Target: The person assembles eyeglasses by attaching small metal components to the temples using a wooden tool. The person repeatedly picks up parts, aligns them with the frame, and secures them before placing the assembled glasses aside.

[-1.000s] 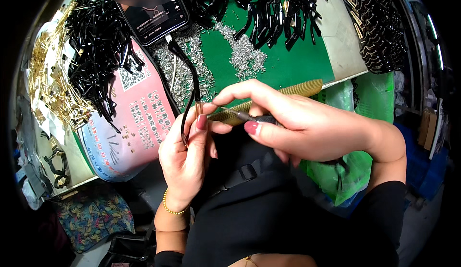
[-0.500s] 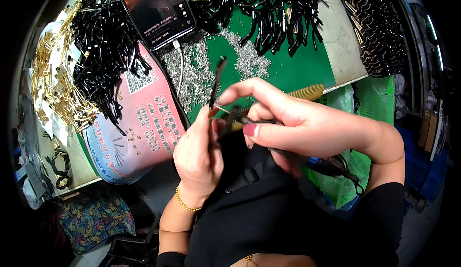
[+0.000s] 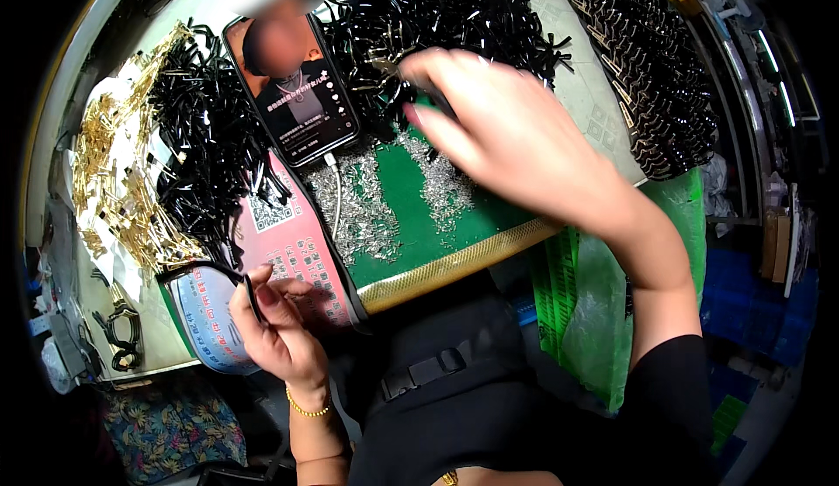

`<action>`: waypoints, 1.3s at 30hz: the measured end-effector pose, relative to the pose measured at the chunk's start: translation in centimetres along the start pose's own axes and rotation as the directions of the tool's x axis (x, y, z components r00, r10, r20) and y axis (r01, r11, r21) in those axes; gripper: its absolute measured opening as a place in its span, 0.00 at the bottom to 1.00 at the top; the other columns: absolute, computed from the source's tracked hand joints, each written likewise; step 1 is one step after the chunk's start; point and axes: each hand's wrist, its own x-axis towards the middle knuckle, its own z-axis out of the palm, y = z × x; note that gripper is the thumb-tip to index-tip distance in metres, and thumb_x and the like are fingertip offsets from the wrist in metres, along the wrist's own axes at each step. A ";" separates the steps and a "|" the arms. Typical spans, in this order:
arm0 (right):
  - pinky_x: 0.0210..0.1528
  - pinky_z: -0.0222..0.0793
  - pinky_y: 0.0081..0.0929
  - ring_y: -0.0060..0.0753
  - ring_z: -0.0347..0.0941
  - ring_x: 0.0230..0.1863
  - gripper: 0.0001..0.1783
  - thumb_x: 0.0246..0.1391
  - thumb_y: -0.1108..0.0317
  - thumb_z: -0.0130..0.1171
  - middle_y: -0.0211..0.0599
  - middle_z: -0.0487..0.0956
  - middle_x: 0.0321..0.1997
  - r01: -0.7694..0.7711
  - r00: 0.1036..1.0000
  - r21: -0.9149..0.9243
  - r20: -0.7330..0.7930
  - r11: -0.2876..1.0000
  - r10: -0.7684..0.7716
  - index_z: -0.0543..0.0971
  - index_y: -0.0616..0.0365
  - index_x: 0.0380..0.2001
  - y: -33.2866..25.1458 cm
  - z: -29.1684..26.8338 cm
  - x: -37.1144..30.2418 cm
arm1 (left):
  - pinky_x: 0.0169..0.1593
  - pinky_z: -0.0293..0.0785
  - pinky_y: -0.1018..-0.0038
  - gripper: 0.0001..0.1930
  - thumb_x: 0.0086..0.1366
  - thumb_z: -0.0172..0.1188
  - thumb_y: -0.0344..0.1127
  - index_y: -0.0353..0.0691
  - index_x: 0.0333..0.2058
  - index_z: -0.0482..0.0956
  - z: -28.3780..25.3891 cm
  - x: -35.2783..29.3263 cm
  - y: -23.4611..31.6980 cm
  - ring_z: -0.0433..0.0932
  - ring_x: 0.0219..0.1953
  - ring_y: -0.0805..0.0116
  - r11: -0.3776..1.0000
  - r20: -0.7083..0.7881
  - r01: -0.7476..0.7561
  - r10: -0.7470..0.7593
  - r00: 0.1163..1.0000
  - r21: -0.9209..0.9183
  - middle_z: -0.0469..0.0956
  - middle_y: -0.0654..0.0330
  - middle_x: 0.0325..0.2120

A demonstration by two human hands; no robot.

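Observation:
My left hand (image 3: 281, 339) is closed on a thin, curved black glasses part (image 3: 203, 266), pinched between thumb and fingers over the pink and blue printed mat (image 3: 301, 263). The part sticks out to the left, its lower end lying along my fingers. My right hand (image 3: 502, 123) is stretched over the heap of glossy black pieces (image 3: 437, 5) at the back of the table. Its fingertips are smeared by motion beside a small gold-coloured piece (image 3: 383, 65); whether it grips anything cannot be made out.
Small silver parts (image 3: 358, 215) lie in two patches on the green mat (image 3: 411, 237). A phone (image 3: 297, 93) with a white cable stands behind them. Gold-coloured pieces (image 3: 114, 171) and black pieces (image 3: 197, 128) are heaped left. Rows of black-and-gold parts (image 3: 651, 84) line the right; green plastic bags (image 3: 594, 311) hang below.
My hands were together over the front edge. The left has moved left with the black part; the right has reached away to the back heap. The dark tool below my right hand no longer shows.

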 end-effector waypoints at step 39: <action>0.23 0.73 0.37 0.44 0.78 0.29 0.28 0.57 0.72 0.57 0.47 0.69 0.37 -0.080 0.859 -0.097 0.499 0.992 0.118 0.72 0.41 0.62 -6.3 0.5 -8.9 | 0.47 0.75 0.77 0.12 0.79 0.44 0.36 0.34 0.51 0.70 -1.6 1.3 -0.3 0.78 0.42 0.71 0.990 0.151 -0.003 0.025 0.988 -0.142 0.80 0.50 0.46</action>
